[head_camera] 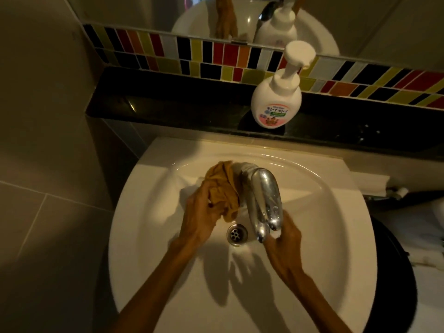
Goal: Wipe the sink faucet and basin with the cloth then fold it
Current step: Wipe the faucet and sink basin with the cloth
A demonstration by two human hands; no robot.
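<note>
A chrome faucet (pixel 264 200) arches over a white basin (pixel 173 272), its spout ending above the metal drain (pixel 236 234). My left hand (pixel 201 217) grips a bunched mustard-yellow cloth (pixel 222 186) pressed against the left side of the faucet's neck and base. My right hand (pixel 286 243) holds the tip of the faucet spout from the right, fingers curled around it. Part of the cloth is hidden behind the faucet.
A white pump soap bottle (pixel 276 99) stands on the black ledge (pixel 168 102) behind the sink. Coloured mosaic tiles (pixel 216 58) and a mirror (pixel 144 10) run above it. A grey tiled wall (pixel 48 188) is at left, a dark round object (pixel 394 272) at right.
</note>
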